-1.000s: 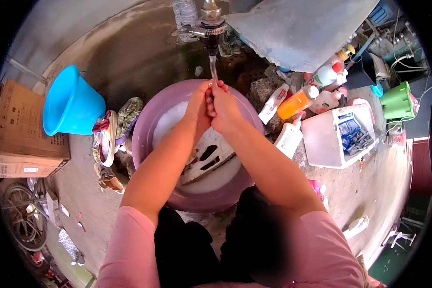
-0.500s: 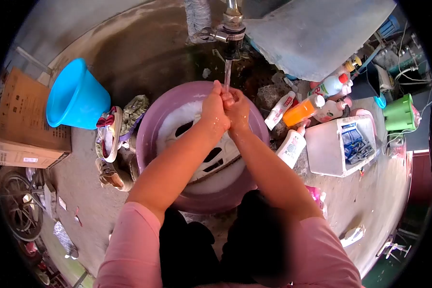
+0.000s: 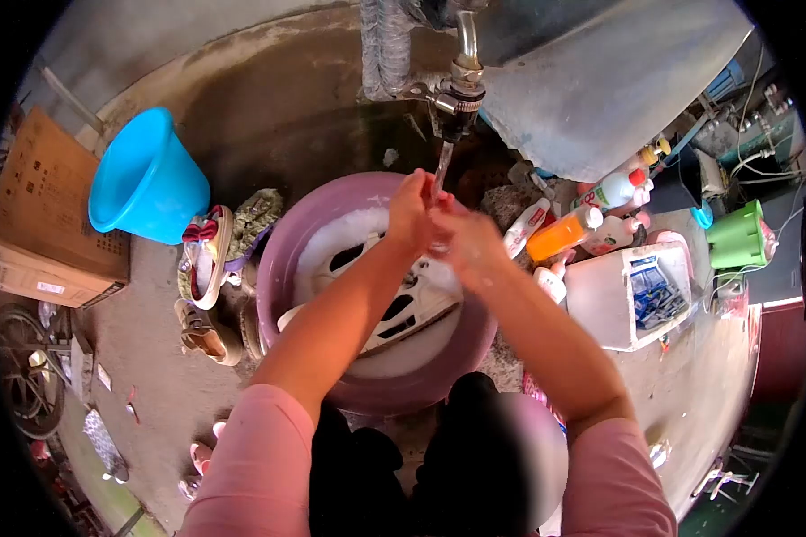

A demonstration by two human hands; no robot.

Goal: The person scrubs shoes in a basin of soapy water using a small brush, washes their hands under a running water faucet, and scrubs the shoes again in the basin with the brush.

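Observation:
Water runs from the metal tap (image 3: 464, 100) in a thin stream onto my hands. My left hand (image 3: 409, 215) is held up beside the stream, fingers stretched and nothing visible in it. My right hand (image 3: 467, 240) is close against it, its fingers smeared by motion. Below both hands stands a purple basin (image 3: 376, 394) with white suds (image 3: 425, 345). A white plastic piece with dark slots (image 3: 421, 309) lies tilted in the suds, partly hidden by my left forearm.
To the left are a blue bucket (image 3: 143, 183), several shoes (image 3: 208, 331) and a cardboard box (image 3: 49, 206). At the right stand an orange bottle (image 3: 560, 234), other bottles, a white container (image 3: 600, 300) with blue packets, and a green bucket (image 3: 734, 237).
My hands have parted slightly from their clasp, the right shifting right and down. The view has tilted, so the tap appears lower and farther right. Water keeps running.

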